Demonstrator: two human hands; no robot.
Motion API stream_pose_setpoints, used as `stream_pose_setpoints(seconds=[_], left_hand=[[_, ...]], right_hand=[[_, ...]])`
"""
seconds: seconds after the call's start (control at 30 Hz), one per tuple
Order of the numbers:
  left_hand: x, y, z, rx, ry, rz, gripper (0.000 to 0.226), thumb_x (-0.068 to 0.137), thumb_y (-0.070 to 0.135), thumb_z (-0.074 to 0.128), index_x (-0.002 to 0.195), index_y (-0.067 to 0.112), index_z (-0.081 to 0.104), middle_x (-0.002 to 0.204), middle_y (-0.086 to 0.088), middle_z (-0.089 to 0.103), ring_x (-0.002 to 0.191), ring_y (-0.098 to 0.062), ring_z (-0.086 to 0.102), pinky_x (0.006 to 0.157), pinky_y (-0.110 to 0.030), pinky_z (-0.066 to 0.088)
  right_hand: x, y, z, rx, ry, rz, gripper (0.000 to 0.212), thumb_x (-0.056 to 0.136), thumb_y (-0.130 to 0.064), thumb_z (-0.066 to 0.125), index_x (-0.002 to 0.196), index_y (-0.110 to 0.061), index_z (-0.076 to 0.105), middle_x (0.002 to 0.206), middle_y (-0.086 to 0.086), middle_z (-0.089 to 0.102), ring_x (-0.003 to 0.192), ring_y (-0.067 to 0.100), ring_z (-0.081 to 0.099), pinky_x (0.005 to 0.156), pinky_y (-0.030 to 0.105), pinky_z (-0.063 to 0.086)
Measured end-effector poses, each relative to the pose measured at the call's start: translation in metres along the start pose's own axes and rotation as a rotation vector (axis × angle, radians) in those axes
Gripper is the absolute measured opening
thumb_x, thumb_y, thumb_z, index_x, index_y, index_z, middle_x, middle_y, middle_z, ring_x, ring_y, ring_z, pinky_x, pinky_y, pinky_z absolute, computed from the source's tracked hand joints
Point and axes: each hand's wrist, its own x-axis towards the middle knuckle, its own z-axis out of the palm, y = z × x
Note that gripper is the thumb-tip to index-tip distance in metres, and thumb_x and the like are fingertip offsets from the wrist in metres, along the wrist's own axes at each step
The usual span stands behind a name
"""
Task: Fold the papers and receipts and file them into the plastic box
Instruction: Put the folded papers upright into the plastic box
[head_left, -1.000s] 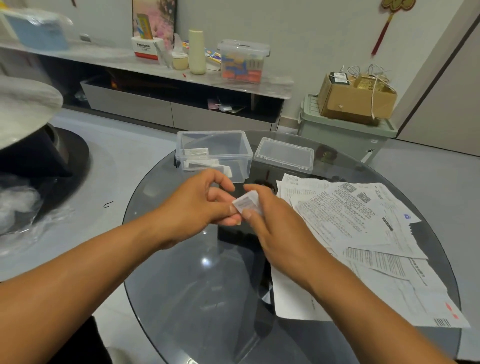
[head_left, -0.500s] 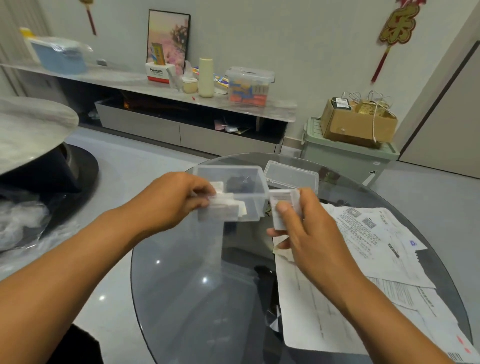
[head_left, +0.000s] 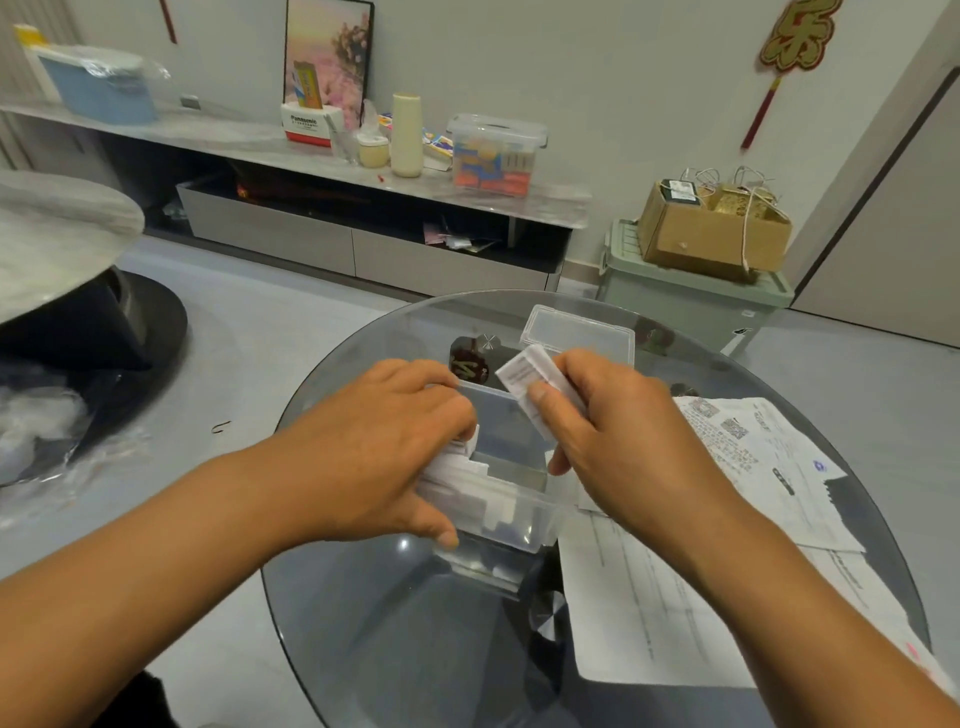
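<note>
Both hands are over the plastic box (head_left: 511, 512) on the glass counter (head_left: 374, 644). The left hand (head_left: 382, 452) is curled over the box's left side, thumb on its front wall, fingers pressed onto the folded papers (head_left: 462, 475) stacked inside. A folded receipt (head_left: 530, 384) is pinched by the right hand (head_left: 613, 441), just above the box's far right corner. Loose papers (head_left: 748, 457) are spread right of that hand. The box's lid (head_left: 579, 332) is seen just beyond it.
</note>
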Motion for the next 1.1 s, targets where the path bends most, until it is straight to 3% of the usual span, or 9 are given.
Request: stream_pose_setpoints(seconds=[0.07, 0.23, 0.47, 0.57, 0.63, 0.77, 0.87, 0.97, 1.1], left_hand=[[0.003, 0.004, 0.004, 0.036, 0.005, -0.019, 0.073, 0.069, 0.083, 0.063, 0.123, 0.036, 0.044, 0.13, 0.014, 0.051, 0.135, -0.012, 0.03, 0.11, -0.028, 0.024], [0.011, 0.004, 0.01, 0.174, -0.026, -0.045, 0.082, 0.069, 0.083, 0.063, 0.132, 0.033, 0.046, 0.118, 0.014, 0.059, 0.107, -0.014, 0.042, 0.101, -0.035, 0.032], [0.012, -0.002, 0.014, 0.117, -0.156, -0.036, 0.069, 0.081, 0.074, 0.06, 0.138, 0.037, 0.054, 0.128, 0.014, 0.049, 0.121, -0.013, 0.037, 0.113, -0.034, 0.022], [0.012, -0.004, 0.015, -0.024, -0.198, -0.047, 0.057, 0.081, 0.063, 0.07, 0.129, 0.037, 0.054, 0.13, 0.014, 0.049, 0.122, -0.011, 0.04, 0.098, -0.027, 0.038], [0.01, -0.004, 0.013, -0.151, -0.203, -0.091, 0.048, 0.079, 0.052, 0.078, 0.111, 0.04, 0.044, 0.119, 0.012, 0.047, 0.108, -0.012, 0.049, 0.082, -0.026, 0.043], [0.004, -0.011, 0.009, -0.353, -0.12, -0.121, 0.057, 0.077, 0.041, 0.084, 0.109, 0.04, 0.037, 0.108, 0.016, 0.042, 0.091, -0.008, 0.055, 0.075, -0.027, 0.05], [-0.002, -0.017, 0.009, -0.387, -0.047, -0.1, 0.067, 0.073, 0.042, 0.086, 0.111, 0.039, 0.032, 0.111, 0.016, 0.033, 0.088, -0.007, 0.05, 0.066, -0.02, 0.041], [-0.005, -0.023, 0.012, -0.457, 0.013, -0.104, 0.074, 0.069, 0.043, 0.09, 0.113, 0.04, 0.031, 0.131, 0.017, 0.027, 0.102, -0.012, 0.051, 0.079, -0.032, 0.052], [-0.011, -0.031, 0.017, -0.546, 0.019, -0.139, 0.073, 0.069, 0.043, 0.09, 0.113, 0.042, 0.032, 0.159, 0.027, -0.002, 0.134, -0.019, 0.041, 0.099, -0.042, 0.051]], right_hand=[[0.001, -0.001, 0.001, -0.034, -0.023, -0.008, 0.017, 0.106, -0.045, 0.048, 0.108, -0.032, 0.059, 0.082, -0.013, 0.065, 0.066, 0.006, 0.066, 0.058, 0.025, 0.048], [0.005, -0.003, 0.003, -0.075, -0.086, 0.005, 0.014, 0.107, -0.043, 0.049, 0.113, -0.032, 0.057, 0.098, -0.01, 0.067, 0.078, 0.013, 0.07, 0.075, 0.041, 0.062], [0.019, -0.016, 0.016, -0.469, -0.061, -0.097, 0.021, 0.103, -0.033, 0.056, 0.09, -0.021, 0.066, 0.082, 0.003, 0.065, 0.074, 0.024, 0.063, 0.07, 0.035, 0.055], [0.029, -0.022, 0.027, -0.61, -0.101, -0.151, 0.018, 0.098, -0.013, 0.058, 0.08, -0.018, 0.057, 0.076, 0.004, 0.055, 0.07, 0.027, 0.057, 0.061, 0.033, 0.044], [0.036, -0.026, 0.032, -0.679, -0.155, -0.19, 0.014, 0.095, -0.007, 0.06, 0.086, -0.016, 0.064, 0.07, 0.002, 0.044, 0.069, 0.028, 0.053, 0.061, 0.034, 0.041], [0.051, -0.026, 0.042, -0.721, -0.249, -0.244, 0.011, 0.099, -0.012, 0.061, 0.102, -0.014, 0.071, 0.07, -0.001, 0.037, 0.074, 0.029, 0.054, 0.064, 0.035, 0.041], [0.063, -0.023, 0.047, -0.711, -0.304, -0.211, 0.009, 0.1, -0.02, 0.064, 0.094, -0.016, 0.069, 0.072, 0.0, 0.041, 0.076, 0.03, 0.055, 0.066, 0.034, 0.041], [0.07, -0.025, 0.054, -0.719, -0.368, -0.212, 0.009, 0.102, -0.02, 0.062, 0.093, -0.017, 0.064, 0.076, 0.002, 0.047, 0.076, 0.031, 0.054, 0.067, 0.034, 0.04], [0.078, -0.028, 0.062, -0.616, -0.457, -0.261, 0.017, 0.107, -0.024, 0.053, 0.094, -0.014, 0.057, 0.076, 0.001, 0.054, 0.083, 0.031, 0.063, 0.069, 0.034, 0.041]])
